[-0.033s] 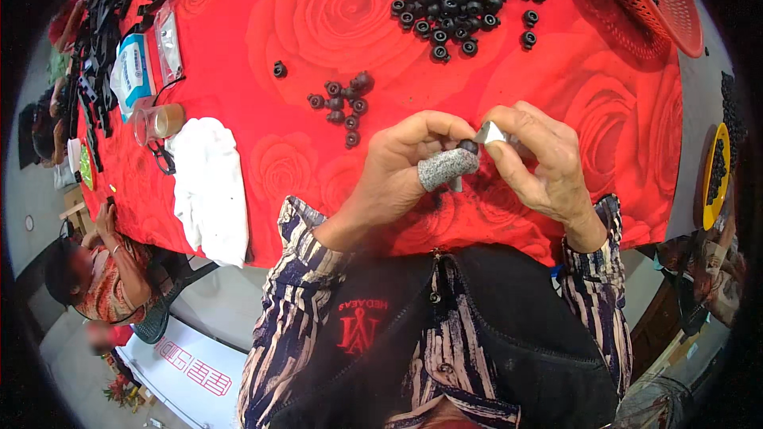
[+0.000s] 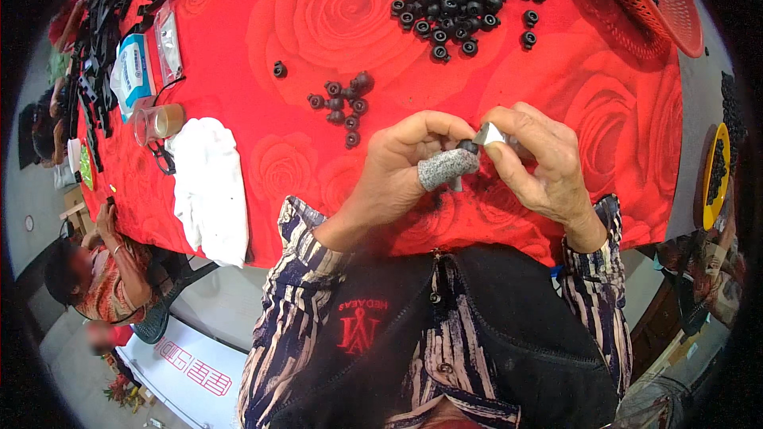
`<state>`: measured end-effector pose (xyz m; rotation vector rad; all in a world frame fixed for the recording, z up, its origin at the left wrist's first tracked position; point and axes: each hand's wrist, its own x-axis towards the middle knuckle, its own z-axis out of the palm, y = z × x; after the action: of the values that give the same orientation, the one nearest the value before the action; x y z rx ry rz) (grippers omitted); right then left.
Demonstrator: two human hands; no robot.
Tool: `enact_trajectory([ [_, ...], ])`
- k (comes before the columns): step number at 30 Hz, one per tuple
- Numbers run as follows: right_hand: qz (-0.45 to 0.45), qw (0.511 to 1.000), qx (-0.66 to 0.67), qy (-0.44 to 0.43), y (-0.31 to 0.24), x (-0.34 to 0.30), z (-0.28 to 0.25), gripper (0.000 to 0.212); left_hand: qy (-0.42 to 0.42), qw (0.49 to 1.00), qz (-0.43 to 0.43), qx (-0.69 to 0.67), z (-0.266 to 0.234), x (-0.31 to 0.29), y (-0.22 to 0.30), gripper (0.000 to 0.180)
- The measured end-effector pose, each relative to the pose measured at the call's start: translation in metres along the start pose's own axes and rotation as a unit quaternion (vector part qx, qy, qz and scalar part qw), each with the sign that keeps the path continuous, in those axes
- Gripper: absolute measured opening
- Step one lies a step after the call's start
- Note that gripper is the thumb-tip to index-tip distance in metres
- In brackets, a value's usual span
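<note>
Close in front of me, over the red cloth, my left hand (image 2: 405, 160) is closed on a small round black part (image 2: 467, 145), mostly hidden by the fingers. A grey speckled sleeve (image 2: 447, 169) wraps its thumb. My right hand (image 2: 544, 160) pinches a small silvery blade (image 2: 488, 135) between thumb and fingers, its edge against or right beside the black part. Left of my hands lies a small group of similar round black parts (image 2: 335, 103), with one single part (image 2: 280, 69) farther off. Beyond my hands spreads a larger pile of them (image 2: 449, 4).
A red perforated basket (image 2: 682, 12) stands at the far right, holding black parts. On the left are a white cloth (image 2: 208, 191), a cup of brown liquid (image 2: 163, 121), a blue-and-white pack (image 2: 133, 71) and long black pieces (image 2: 99, 56). A person (image 2: 119, 270) sits at the left.
</note>
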<state>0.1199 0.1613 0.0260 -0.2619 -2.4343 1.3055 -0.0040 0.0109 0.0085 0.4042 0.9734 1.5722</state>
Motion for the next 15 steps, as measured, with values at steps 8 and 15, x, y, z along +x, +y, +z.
enact_trajectory([
  [8,0.014,1.0,0.019,-0.003,-0.0028,0.0,0.0018,0.019,0.009,1.0,0.018,0.024,-0.002,0.0021,-0.0044,0.026],
  [15,0.017,1.0,0.01,0.002,-0.0012,-0.0014,0.0031,0.02,0.01,1.0,0.016,0.005,0.0004,0.0015,-0.0027,0.026],
])
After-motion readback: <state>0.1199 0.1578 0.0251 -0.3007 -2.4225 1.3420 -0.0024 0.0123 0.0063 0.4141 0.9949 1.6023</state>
